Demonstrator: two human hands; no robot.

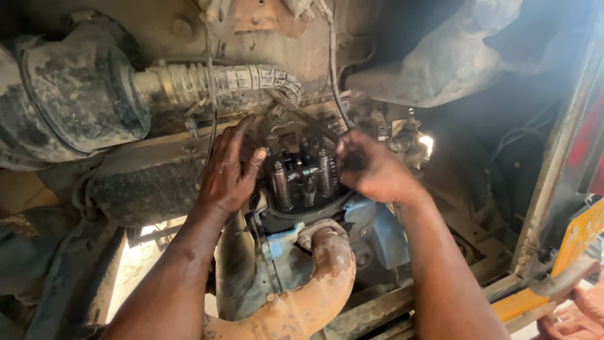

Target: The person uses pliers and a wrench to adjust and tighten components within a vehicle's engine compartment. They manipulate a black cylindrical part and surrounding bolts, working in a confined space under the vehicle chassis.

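Observation:
An open, oily engine cylinder head point(301, 179) with valve springs and rocker parts sits at the centre. My left hand point(228, 170) rests flat against its left side, fingers spread, thumb near a spring. My right hand point(371, 169) curls over the right side of the head, fingers closed around a dark part there; what it grips is hidden by the fingers. A blue engine block point(377, 233) lies below.
A rusty curved exhaust pipe point(314, 283) runs below the head. A large dirty canister point(69, 88) with a ribbed hose point(220, 82) sits upper left. A yellow frame edge point(566, 252) stands at the right. Cables hang above.

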